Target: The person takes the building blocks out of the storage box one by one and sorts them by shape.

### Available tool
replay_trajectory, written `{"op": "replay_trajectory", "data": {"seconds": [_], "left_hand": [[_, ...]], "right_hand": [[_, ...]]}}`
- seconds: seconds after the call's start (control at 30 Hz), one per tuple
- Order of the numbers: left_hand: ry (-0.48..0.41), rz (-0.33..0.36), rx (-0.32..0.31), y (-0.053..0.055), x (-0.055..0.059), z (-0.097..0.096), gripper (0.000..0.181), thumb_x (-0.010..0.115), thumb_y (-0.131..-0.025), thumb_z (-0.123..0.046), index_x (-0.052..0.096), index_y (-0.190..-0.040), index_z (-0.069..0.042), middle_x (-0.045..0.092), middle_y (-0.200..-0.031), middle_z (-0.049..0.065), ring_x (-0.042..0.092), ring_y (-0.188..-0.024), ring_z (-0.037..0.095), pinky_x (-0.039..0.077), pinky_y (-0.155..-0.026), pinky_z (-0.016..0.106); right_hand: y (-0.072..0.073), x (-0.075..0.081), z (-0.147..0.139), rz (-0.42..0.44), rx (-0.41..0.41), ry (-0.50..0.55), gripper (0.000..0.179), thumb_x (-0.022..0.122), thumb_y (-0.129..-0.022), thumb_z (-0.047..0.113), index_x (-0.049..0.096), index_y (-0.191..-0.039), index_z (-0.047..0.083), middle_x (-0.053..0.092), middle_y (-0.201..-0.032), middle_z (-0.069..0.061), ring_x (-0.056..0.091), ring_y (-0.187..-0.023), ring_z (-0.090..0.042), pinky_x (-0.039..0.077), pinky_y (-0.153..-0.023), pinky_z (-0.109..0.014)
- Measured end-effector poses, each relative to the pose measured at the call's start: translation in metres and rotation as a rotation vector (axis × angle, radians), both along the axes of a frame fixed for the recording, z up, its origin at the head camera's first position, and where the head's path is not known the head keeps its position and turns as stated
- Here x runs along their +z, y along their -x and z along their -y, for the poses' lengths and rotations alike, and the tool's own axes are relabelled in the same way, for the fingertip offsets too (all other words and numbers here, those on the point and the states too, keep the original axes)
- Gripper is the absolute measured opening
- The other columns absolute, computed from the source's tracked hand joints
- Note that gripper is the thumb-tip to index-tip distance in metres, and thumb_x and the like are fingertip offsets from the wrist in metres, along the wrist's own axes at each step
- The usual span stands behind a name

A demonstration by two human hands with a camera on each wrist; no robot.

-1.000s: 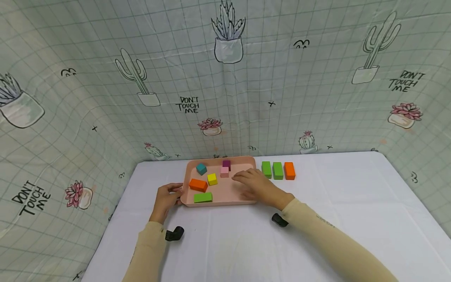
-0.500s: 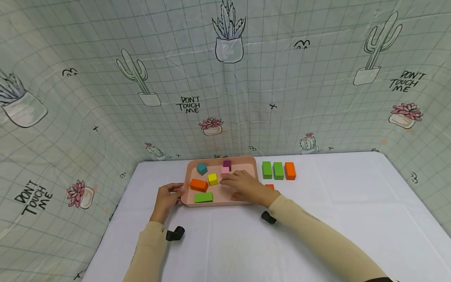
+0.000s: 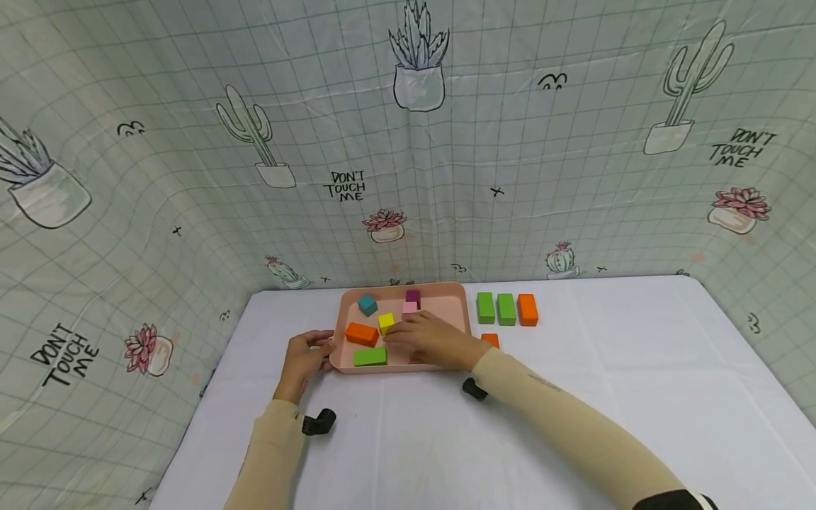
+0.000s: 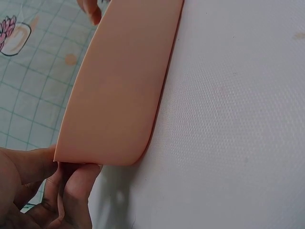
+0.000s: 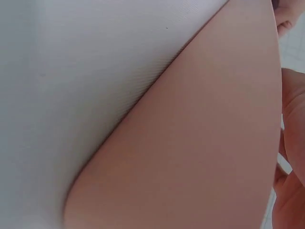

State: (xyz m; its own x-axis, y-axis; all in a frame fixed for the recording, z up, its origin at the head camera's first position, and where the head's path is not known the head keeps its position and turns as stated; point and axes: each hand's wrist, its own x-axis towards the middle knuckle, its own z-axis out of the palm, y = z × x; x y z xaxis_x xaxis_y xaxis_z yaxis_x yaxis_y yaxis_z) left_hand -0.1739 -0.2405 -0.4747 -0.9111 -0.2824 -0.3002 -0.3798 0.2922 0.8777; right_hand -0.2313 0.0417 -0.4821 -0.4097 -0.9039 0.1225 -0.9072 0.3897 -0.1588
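A shallow pink tray [image 3: 446,301] holds several coloured wooden blocks. My left hand [image 3: 304,361] grips its left end; in the left wrist view the thumb is at the rim and the fingers are curled against the outer wall. My right hand [image 3: 440,341] reaches over the near side into the tray, fingertips right by the yellow block [image 3: 386,323] and above the green block [image 3: 370,356]. An orange block [image 3: 361,334] lies left of those fingertips. Behind the hand stand a pink block [image 3: 410,309] and a purple block [image 3: 413,295]; a teal block [image 3: 367,305] is at the back left.
Right of the tray, two green blocks [image 3: 496,309] and an orange block [image 3: 528,310] stand in a row on the white table [image 3: 605,375]. Another orange block [image 3: 490,340], partly covered by the right wrist, lies nearer. A patterned cloth [image 3: 478,227] rises behind the table.
My right hand has moved left across the tray toward the yellow and green blocks, uncovering an orange block on the table beside the tray. The left hand keeps its place at the tray's end.
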Motion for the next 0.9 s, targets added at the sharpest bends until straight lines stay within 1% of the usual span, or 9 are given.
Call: {"op": "replay_trajectory", "data": {"seconds": [0.07, 0.33, 0.43, 0.57, 0.67, 0.9], "left_hand": [[-0.002, 0.000, 0.002, 0.000, 0.001, 0.000, 0.032, 0.067, -0.101, 0.001, 0.067, -0.132, 0.008, 0.061, -0.110, 0.018, 0.063, -0.072, 0.015, 0.057, -0.059, 0.020], [0.000, 0.005, 0.006, 0.001, 0.000, 0.000, 0.032, 0.067, -0.102, 0.001, 0.067, -0.133, 0.008, 0.060, -0.109, 0.018, 0.064, -0.072, 0.015, 0.057, -0.059, 0.020], [0.005, 0.007, 0.007, 0.001, -0.001, 0.000, 0.032, 0.067, -0.102, 0.000, 0.067, -0.133, 0.007, 0.061, -0.110, 0.018, 0.063, -0.074, 0.016, 0.057, -0.060, 0.020], [0.007, 0.007, 0.007, 0.001, -0.001, 0.001, 0.032, 0.068, -0.102, 0.000, 0.067, -0.132, 0.008, 0.061, -0.110, 0.018, 0.062, -0.076, 0.017, 0.057, -0.060, 0.020], [0.007, 0.008, 0.009, 0.001, -0.001, 0.001, 0.032, 0.068, -0.102, 0.000, 0.067, -0.132, 0.007, 0.061, -0.111, 0.018, 0.061, -0.078, 0.017, 0.057, -0.060, 0.019], [0.006, 0.008, 0.010, 0.001, -0.001, 0.000, 0.032, 0.068, -0.102, -0.001, 0.067, -0.132, 0.007, 0.062, -0.112, 0.019, 0.062, -0.077, 0.016, 0.057, -0.060, 0.019]], "right_hand": [[0.001, 0.000, 0.002, -0.004, 0.009, -0.007, 0.057, 0.080, -0.096, 0.019, 0.061, -0.150, 0.017, 0.061, -0.151, 0.000, 0.053, -0.140, -0.024, 0.040, -0.121, -0.043], [0.001, 0.005, 0.015, -0.079, 0.077, -0.026, 0.056, 0.081, -0.096, 0.019, 0.062, -0.149, 0.018, 0.062, -0.150, 0.003, 0.057, -0.132, -0.021, 0.044, -0.116, -0.038], [0.001, 0.007, 0.020, -0.075, 0.096, -0.023, 0.054, 0.078, -0.097, 0.015, 0.062, -0.149, 0.017, 0.063, -0.149, 0.003, 0.058, -0.132, -0.021, 0.045, -0.116, -0.037], [0.001, 0.011, 0.026, -0.046, 0.107, -0.024, 0.050, 0.073, -0.100, 0.010, 0.062, -0.149, 0.017, 0.062, -0.149, 0.003, 0.058, -0.133, -0.022, 0.046, -0.115, -0.035], [0.001, 0.012, 0.030, -0.025, 0.099, -0.036, 0.049, 0.068, -0.102, 0.010, 0.062, -0.150, 0.019, 0.061, -0.151, 0.005, 0.057, -0.133, -0.020, 0.045, -0.114, -0.034], [0.000, 0.014, 0.037, 0.043, 0.090, -0.077, 0.051, 0.066, -0.104, 0.013, 0.058, -0.154, 0.023, 0.057, -0.155, 0.007, 0.050, -0.146, -0.017, 0.034, -0.125, -0.040]]}}
